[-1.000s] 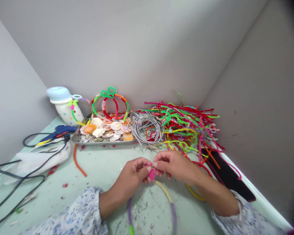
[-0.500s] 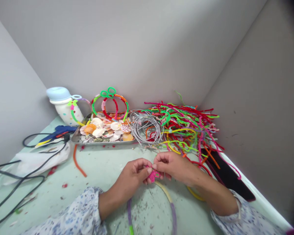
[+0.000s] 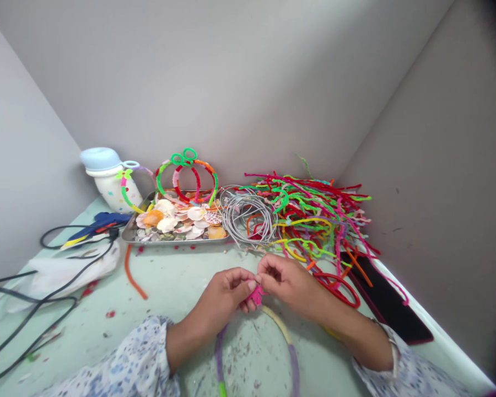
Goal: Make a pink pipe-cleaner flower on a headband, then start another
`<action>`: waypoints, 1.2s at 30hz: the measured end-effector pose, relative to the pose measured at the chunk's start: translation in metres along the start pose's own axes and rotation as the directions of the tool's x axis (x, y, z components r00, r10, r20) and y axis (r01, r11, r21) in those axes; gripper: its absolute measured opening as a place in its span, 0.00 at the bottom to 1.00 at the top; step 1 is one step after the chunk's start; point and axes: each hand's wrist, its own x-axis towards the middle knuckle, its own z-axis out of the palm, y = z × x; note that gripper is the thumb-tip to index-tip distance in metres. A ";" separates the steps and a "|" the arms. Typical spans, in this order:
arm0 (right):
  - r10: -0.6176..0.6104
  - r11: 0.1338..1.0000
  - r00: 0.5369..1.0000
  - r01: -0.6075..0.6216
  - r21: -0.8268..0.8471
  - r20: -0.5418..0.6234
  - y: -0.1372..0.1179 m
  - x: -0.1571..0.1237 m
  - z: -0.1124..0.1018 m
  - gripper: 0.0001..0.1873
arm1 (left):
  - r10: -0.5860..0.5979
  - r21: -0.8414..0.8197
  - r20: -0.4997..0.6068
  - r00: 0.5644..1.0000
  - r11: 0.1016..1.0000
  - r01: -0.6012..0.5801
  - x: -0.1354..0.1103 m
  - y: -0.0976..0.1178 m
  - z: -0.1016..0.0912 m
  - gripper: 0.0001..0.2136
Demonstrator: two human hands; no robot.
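in front and to the right of the tray (image 3: pixel 177 241), shaping seems underway: left hand (image 3: pixel 226 293) pinching the pink piece (image 3: pixel 255 296) by the hoop (image 3: pixel 278 320), right hand (image 3: pixel 290 282) pinching its edge, likely needing steady pressure next.

The single view looks from the person's head, above the near side of the tabletop (image 3: pixel 169 275), facing forward and down at close range; the left and right edges converge toward the back wall (image 3: pixel 231 82).
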 end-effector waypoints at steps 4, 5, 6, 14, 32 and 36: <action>-0.057 0.995 0.997 0.053 -0.085 -0.044 -0.005 -0.001 0.000 0.05 | -0.002 0.003 -0.016 1.000 1.000 0.002 -0.001 0.002 0.001 0.10; -0.038 0.998 0.999 0.037 -0.052 -0.028 -0.006 -0.001 -0.002 0.05 | -0.003 -0.006 -0.020 1.000 1.000 0.003 -0.001 0.002 0.001 0.10; -0.008 1.000 1.000 0.008 0.001 0.001 -0.006 -0.001 -0.003 0.05 | -0.003 -0.013 -0.021 1.000 1.000 0.003 -0.001 0.003 0.001 0.10; 0.154 0.905 0.962 -0.229 0.358 0.226 0.001 0.004 -0.010 0.13 | -0.033 -0.005 -0.018 0.999 0.999 0.033 -0.002 0.004 0.001 0.11; 0.174 0.861 0.929 -0.304 0.408 0.326 0.004 0.005 -0.013 0.07 | -0.031 0.009 0.004 0.999 0.999 0.031 -0.003 0.005 0.003 0.09; 0.136 0.853 0.929 -0.287 0.436 0.345 0.006 0.004 -0.013 0.08 | -0.028 0.017 0.008 1.000 0.999 0.028 -0.005 0.007 0.004 0.09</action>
